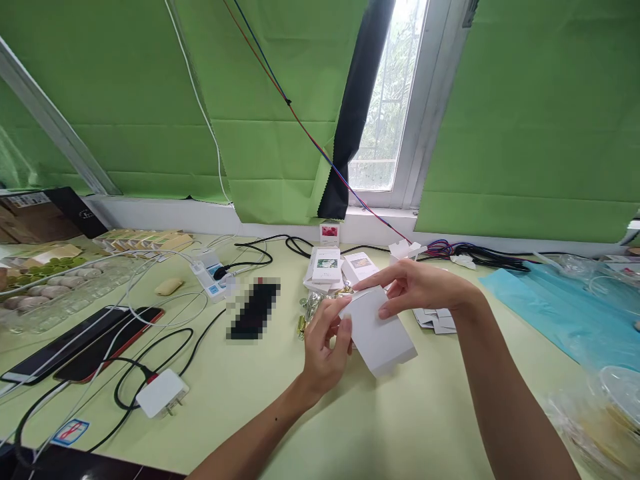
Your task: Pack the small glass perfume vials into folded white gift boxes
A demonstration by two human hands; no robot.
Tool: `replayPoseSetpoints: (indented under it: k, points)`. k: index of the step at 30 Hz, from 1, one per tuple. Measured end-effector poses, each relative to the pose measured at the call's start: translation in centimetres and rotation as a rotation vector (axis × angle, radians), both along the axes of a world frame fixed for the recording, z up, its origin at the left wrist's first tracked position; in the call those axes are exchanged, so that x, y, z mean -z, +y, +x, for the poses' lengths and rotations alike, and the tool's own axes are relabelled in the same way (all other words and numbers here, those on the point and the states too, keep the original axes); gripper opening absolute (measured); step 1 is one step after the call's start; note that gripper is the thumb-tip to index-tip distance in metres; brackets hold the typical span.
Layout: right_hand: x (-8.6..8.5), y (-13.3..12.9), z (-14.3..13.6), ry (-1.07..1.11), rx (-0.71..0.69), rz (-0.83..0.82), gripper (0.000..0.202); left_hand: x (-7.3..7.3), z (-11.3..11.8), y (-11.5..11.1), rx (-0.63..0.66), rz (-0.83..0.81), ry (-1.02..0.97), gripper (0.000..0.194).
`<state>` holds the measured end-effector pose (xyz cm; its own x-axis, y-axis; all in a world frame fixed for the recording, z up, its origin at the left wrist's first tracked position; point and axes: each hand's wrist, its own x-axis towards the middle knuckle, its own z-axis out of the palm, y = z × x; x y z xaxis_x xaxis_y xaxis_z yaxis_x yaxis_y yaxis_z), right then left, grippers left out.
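The white box [379, 327] is held above the near middle of the counter [400, 427], tilted, its long axis running from far left to near right, with an open flap at the near right end. Behind it lie small printed boxes [327, 267] and a cluster of metallic pieces [314, 307]; flat white pieces [437, 321] lie to the right, beyond the right wrist. To the left sits a white power adapter [163, 393] with a black cable, and far right a blue sheet [565, 307]. The left hand [327, 347] pinches the box's far left corner between thumb and fingers; the right hand [413, 287] has its thumb on the upper face and its fingers spread along the far edge.
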<state>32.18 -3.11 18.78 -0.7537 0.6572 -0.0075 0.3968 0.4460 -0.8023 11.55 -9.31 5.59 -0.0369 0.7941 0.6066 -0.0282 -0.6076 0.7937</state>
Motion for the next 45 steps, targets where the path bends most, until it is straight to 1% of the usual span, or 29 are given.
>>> replayPoseSetpoints:
  k: [10, 17, 21, 25, 27, 29, 31, 33, 35, 36, 38, 40, 42, 44, 45]
  points:
    - [0.2, 0.2, 0.1, -0.013, 0.037, 0.056, 0.059, 0.0, 0.1, 0.2, 0.006, 0.003, -0.015, 0.027]
    - [0.5, 0.7, 0.7, 0.027, 0.041, 0.078, 0.058, 0.7, 0.2, 0.1, 0.062, 0.040, 0.014, 0.029]
    - [0.4, 0.7, 1.2, 0.084, 0.027, 0.042, 0.060, 1.0, 0.3, -0.1, 0.071, 0.012, 0.027, 0.028]
    - [0.1, 0.3, 1.4, 0.190, 0.084, 0.040, 0.058, 0.6, 0.6, -0.5, 0.067, -0.042, 0.060, 0.027]
    - [-0.2, 0.1, 1.5, 0.238, 0.108, 0.047, 0.057, -0.2, 0.9, -0.8, 0.084, -0.073, 0.061, 0.026]
    - [-0.4, -0.1, 1.6, 0.277, 0.124, 0.058, 0.053, -1.3, 1.3, -1.0, 0.113, -0.136, 0.049, 0.026]
    - [-0.5, -0.1, 1.7, 0.312, 0.144, 0.067, 0.047, -2.9, 1.8, -1.0, 0.158, -0.253, 0.015, 0.029]
    - [-0.5, -0.1, 1.8, 0.353, 0.190, 0.068, 0.042, -4.6, 2.4, -0.5, 0.175, -0.345, -0.058, 0.033]
    - [-0.5, -0.1, 1.9, 0.403, 0.273, 0.061, 0.039, -6.5, 3.0, 0.5, 0.191, -0.418, -0.167, 0.036]
    - [-0.5, 0.0, 2.0, 0.432, 0.326, 0.058, 0.039, -7.4, 3.2, 1.1, 0.223, -0.462, -0.223, 0.036]
    - [-0.4, 0.3, 2.1, 0.491, 0.447, 0.051, 0.039, -9.1, 3.6, 2.7, 0.280, -0.597, -0.333, 0.031]
    - [-0.3, 0.7, 2.2, 0.552, 0.568, 0.045, 0.038, -10.5, 3.8, 4.4, 0.318, -0.691, -0.438, 0.025]
    - [-0.2, 1.1, 2.3, 0.603, 0.670, 0.040, 0.033, -11.5, 3.8, 6.0, 0.374, -0.797, -0.551, 0.014]
    - [-0.1, 1.5, 2.3, 0.636, 0.751, 0.031, 0.028, -12.1, 3.6, 7.4, 0.526, -0.912, -0.611, 0.010]
    - [-0.1, 1.5, 2.3, 0.639, 0.783, 0.028, 0.026, -12.2, 3.5, 8.0, 0.538, -0.924, -0.640, 0.011]
